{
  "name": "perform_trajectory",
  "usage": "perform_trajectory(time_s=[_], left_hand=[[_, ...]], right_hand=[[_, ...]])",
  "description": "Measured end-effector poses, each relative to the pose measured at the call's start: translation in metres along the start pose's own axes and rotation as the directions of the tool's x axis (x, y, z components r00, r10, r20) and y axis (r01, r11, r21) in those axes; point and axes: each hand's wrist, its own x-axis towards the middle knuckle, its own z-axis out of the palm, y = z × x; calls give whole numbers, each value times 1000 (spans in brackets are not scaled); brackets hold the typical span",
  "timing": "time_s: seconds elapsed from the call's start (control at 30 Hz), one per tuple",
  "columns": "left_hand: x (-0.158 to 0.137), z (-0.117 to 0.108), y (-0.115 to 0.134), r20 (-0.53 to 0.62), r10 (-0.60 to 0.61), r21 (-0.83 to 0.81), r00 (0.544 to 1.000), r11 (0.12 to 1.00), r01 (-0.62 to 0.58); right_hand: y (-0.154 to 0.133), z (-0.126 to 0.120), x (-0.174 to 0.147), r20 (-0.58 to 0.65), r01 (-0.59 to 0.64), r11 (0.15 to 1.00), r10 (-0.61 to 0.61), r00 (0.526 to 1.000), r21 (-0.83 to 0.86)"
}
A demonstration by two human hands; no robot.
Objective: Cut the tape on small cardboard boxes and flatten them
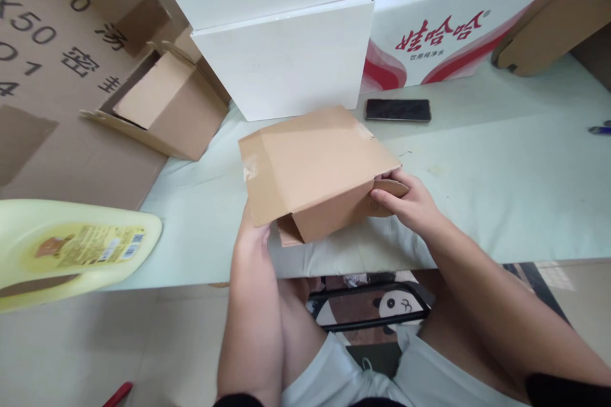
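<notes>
A small brown cardboard box [329, 159] is tilted at the front of the table, between my two hands. Its left end gapes, and a flap sticks out there with a torn, pale patch. My right hand [405, 197] pinches a rounded side flap [389, 188] at the right end, thumb in front and fingers behind. At the left end, my left hand [255, 226] holds the box from below the projecting flap, which hides most of its fingers.
A black phone [398, 110] lies behind the box, near white cartons [286, 63] and a red-and-white printed carton [439, 44]. Leftward stand an open cardboard box [186, 108], a large printed carton [71, 140] and a yellow bottle [86, 245]. A pen [600, 130] lies far right.
</notes>
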Motion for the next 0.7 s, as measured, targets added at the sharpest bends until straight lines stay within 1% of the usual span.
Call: perform_trajectory(time_s=[0.07,0.13,0.2,0.3,0.37,0.43,0.5,0.53,0.57,0.63,0.67,0.7], left_hand=[[-2,3,4,-28,-15,-12,999,1000,15],[-4,7,10,-40,-18,-25,999,1000,17],[-7,13,15,-40,25,-17,999,1000,-26],[-9,21,20,-28,193,52,981,980,-191],[-9,23,18,-17,317,121,948,942,-313],[-6,21,15,7,415,189,910,893,-409],[-3,15,12,67,470,268,880,841,-470],[-2,12,12,109,476,305,873,820,-485],[-1,8,12,162,466,339,870,802,-492],[-2,0,16,299,408,408,862,762,-503],[-3,-2,19,364,378,456,851,724,-517],[-5,-4,23,415,351,520,840,665,-535]], right_hand=[[-2,1,-1,8,1,1000,-1,1000,-19],[-3,2,-1,-10,2,999,-3,1000,-54],[-4,4,-2,-45,33,995,-37,998,-95],[-4,8,-3,-102,89,985,-105,989,-148],[-4,10,-3,-131,95,982,-117,984,-162],[-4,11,-3,-154,87,982,-113,982,-169],[-4,12,-2,-182,67,982,-99,978,-176],[-4,12,-2,-203,53,982,-89,975,-179],[-4,12,-2,-226,35,983,-77,971,-181],[-3,12,-1,-268,1,984,-50,962,-181],[-3,12,-1,-281,-13,984,-38,959,-180],[-3,12,-1,-290,-23,983,-30,957,-180]])
